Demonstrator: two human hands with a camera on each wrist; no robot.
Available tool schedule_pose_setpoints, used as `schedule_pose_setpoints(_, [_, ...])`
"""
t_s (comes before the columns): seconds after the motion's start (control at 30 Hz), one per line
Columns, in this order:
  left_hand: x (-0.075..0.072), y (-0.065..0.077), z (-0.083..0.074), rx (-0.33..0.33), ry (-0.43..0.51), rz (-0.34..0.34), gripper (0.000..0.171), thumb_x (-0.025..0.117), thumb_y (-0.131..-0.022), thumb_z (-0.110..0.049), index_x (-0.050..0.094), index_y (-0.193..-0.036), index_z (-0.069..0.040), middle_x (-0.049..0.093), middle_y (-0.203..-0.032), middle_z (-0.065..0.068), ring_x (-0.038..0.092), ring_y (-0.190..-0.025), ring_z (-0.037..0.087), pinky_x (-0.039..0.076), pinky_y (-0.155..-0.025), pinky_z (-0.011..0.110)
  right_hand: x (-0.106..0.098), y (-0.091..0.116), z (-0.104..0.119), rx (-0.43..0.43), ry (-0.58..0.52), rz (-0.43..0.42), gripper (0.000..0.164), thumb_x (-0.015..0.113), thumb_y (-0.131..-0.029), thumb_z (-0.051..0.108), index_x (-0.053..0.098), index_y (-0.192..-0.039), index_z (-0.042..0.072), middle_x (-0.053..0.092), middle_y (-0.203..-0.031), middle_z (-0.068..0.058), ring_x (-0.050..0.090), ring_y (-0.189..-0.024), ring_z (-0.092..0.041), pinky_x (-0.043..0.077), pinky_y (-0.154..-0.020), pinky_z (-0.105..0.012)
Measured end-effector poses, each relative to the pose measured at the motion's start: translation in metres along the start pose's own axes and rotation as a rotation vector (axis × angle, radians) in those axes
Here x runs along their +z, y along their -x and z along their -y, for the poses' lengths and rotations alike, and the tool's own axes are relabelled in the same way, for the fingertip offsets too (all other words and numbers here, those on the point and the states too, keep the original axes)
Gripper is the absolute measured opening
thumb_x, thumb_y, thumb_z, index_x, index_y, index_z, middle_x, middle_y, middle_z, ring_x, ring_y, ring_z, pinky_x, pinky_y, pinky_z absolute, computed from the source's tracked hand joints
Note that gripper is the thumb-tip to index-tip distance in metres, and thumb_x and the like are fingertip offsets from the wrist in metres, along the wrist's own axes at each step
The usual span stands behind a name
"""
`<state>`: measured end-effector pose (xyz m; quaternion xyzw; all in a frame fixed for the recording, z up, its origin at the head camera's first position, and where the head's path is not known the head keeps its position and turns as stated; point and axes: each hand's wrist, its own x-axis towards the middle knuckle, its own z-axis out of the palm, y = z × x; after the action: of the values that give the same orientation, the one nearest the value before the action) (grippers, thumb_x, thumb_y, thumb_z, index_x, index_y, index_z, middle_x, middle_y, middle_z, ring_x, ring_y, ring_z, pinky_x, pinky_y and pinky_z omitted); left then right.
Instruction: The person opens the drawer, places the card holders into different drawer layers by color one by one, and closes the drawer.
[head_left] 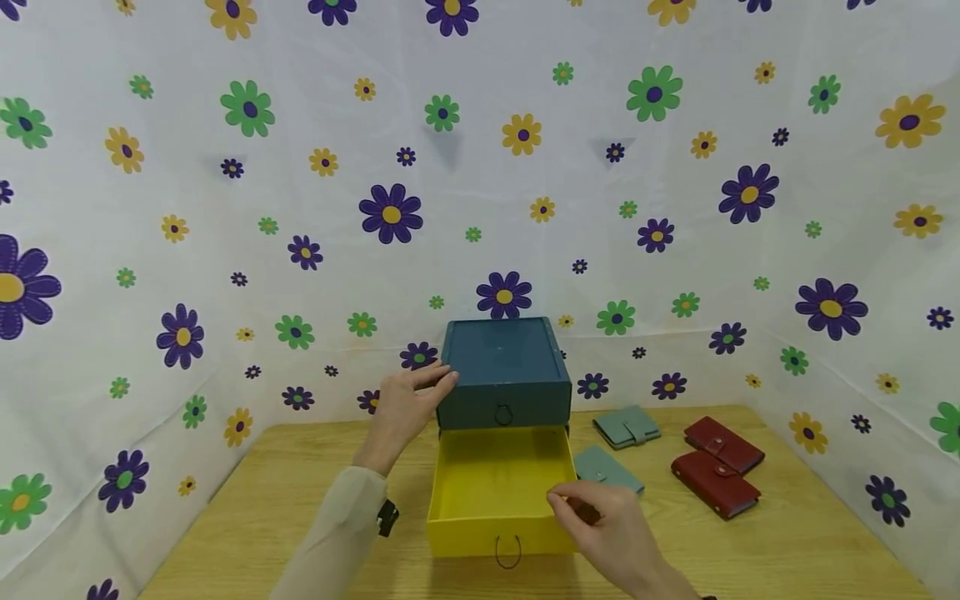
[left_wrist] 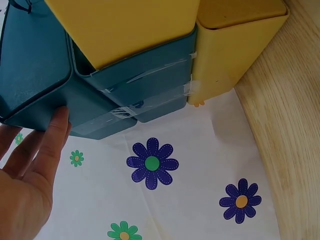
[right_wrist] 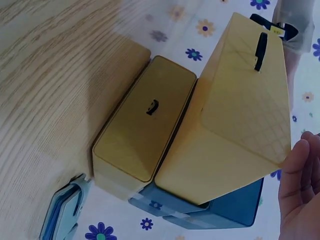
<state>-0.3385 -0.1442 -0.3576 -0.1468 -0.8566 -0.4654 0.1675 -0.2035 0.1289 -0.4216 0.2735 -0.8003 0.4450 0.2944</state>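
Observation:
A small dark blue chest (head_left: pixel 502 350) stands at the back of the table, its yellow lower drawer (head_left: pixel 498 483) pulled out and bare inside. My left hand (head_left: pixel 408 408) rests against the chest's left side. In the left wrist view, the outstretched fingers (left_wrist: pixel 55 135) touch the blue wall. At the drawer's front right corner is my right hand (head_left: pixel 611 529), thumb and forefinger close together. In the right wrist view the fingertips (right_wrist: pixel 299 150) meet that corner and appear to pinch its rim. The exact grip on the inner side is hidden.
Right of the chest lie two pale green snap-strap notebooks (head_left: pixel 628 427), one partly behind the drawer. Farther right, two dark red notebooks (head_left: pixel 716 483) overlap. Wrist views show another yellow drawer front (right_wrist: pixel 147 115) below. A flowered white cloth (head_left: pixel 337 275) hangs around the table.

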Motion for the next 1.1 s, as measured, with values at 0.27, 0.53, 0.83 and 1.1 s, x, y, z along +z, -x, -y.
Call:
schedule_pose_setpoints(0.27, [0.001,-0.001,-0.001,0.02,-0.004,-0.02,0.048,0.065,-0.091,-0.049,0.068,-0.127,-0.018,0.058,-0.14,0.005,0.063,-0.119,0.027,0.056,-0.091,0.041,-0.007,-0.004,-0.016,-0.048,0.013,-0.079,0.009,0.071,-0.086,-0.001,0.075,-0.089,0.007,0.066,-0.069,0.007,0.049,-0.051,0.004,0.045,-0.045,-0.014])
schedule_pose_setpoints(0.53, [0.004,-0.003,-0.001,0.006,0.001,-0.008,0.05,0.064,-0.091,-0.051,0.067,-0.128,-0.018,0.058,-0.14,0.003,0.062,-0.122,0.026,0.055,-0.093,0.041,-0.014,-0.009,-0.046,0.027,0.116,-0.131,0.014,0.073,-0.085,0.0,0.075,-0.091,0.012,0.069,-0.077,0.006,0.058,-0.064,0.002,0.052,-0.051,-0.018])
schedule_pose_setpoints(0.83, [0.007,-0.003,-0.002,0.004,-0.006,-0.01,0.049,0.064,-0.091,-0.051,0.067,-0.128,-0.019,0.058,-0.14,0.002,0.059,-0.126,0.027,0.054,-0.094,0.042,-0.025,-0.01,-0.074,0.334,0.282,0.05,0.007,0.073,-0.086,0.008,0.076,-0.091,0.011,0.074,-0.088,-0.001,0.068,-0.078,-0.014,0.059,-0.074,-0.04])
schedule_pose_setpoints(1.1, [0.005,-0.002,0.001,-0.006,0.02,-0.019,0.05,0.065,-0.09,-0.052,0.067,-0.127,-0.019,0.058,-0.14,0.002,0.063,-0.12,0.025,0.056,-0.091,0.04,-0.03,-0.011,-0.097,0.491,0.378,0.322,0.018,0.076,-0.083,0.012,0.074,-0.098,0.001,0.07,-0.1,-0.012,0.065,-0.096,-0.029,0.055,-0.084,-0.048])
